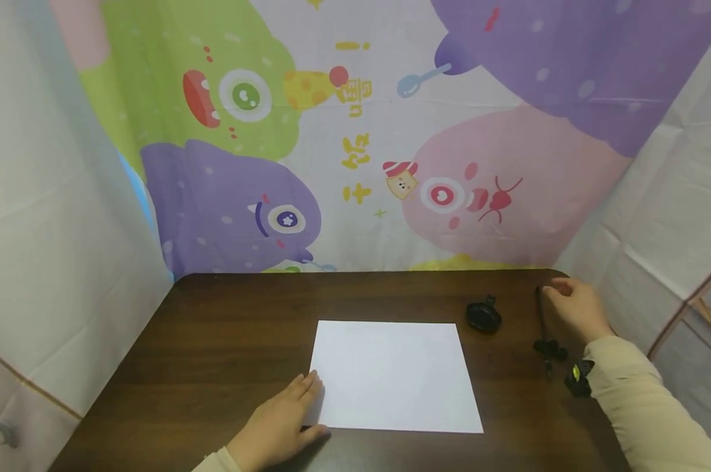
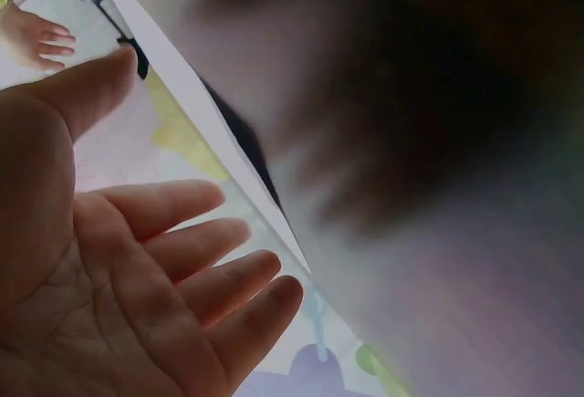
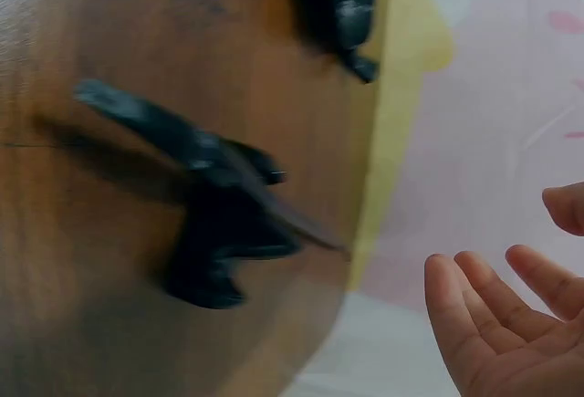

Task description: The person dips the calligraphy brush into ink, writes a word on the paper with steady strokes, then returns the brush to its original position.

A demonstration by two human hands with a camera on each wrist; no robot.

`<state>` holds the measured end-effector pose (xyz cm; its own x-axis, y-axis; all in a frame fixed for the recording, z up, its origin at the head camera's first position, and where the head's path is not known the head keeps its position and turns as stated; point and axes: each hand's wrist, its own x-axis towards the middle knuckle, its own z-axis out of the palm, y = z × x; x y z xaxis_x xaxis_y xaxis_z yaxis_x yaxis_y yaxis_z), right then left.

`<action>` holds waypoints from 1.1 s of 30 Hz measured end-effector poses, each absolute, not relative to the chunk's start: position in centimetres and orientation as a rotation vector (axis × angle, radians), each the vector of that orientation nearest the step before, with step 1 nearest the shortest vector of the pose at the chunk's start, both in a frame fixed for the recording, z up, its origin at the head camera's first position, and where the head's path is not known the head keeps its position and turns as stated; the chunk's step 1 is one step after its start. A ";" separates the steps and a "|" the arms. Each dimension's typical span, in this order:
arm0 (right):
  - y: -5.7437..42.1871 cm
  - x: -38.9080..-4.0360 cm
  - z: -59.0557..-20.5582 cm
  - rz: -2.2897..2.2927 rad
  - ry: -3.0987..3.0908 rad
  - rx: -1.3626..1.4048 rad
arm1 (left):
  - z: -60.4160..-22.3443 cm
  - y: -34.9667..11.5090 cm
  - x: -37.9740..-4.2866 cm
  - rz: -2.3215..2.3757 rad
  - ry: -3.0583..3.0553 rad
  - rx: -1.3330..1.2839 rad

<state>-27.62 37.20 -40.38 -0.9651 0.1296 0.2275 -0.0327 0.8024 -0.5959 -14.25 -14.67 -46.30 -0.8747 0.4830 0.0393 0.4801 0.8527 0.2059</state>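
A white sheet of paper [image 1: 396, 380] lies flat on the dark wooden table. My left hand [image 1: 275, 419] rests at its left edge, fingers stretched out and fingertips over the paper's border. The left wrist view shows that palm with the fingers loosely spread beside the sheet's thin edge. At the far right, my right hand [image 1: 576, 308] is by the top end of a thin dark rod that rises from a black clamp-like piece [image 1: 550, 349]. In the right wrist view the hand's fingers [image 3: 502, 315] are relaxed, apart from the black piece, holding nothing.
A round black dish-like part [image 1: 483, 317] with a small tab sits beyond the paper's right corner. On the right wrist is a black mount [image 1: 578, 379] with a yellow-green patch. A cartoon-printed curtain [image 1: 355, 229] hangs behind the table's far edge.
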 end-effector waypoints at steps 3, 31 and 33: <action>37.6 -27.7 -41.4 0.912 -2.774 -0.130 | -46.2 -14.8 -13.9 0.311 2.938 0.809; 39.2 -27.9 -44.4 1.036 -2.991 -0.332 | -46.2 -14.4 -13.4 0.269 2.811 0.796; 39.2 -27.8 -44.5 1.048 -2.989 -0.342 | -46.2 -14.4 -13.4 0.272 2.808 0.797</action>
<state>-27.79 39.25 -44.54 -0.9759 0.1871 -0.1120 0.2161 0.7607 -0.6121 -13.37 -14.37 -46.16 -0.8319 0.5344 -0.1495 0.4959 0.8368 0.2321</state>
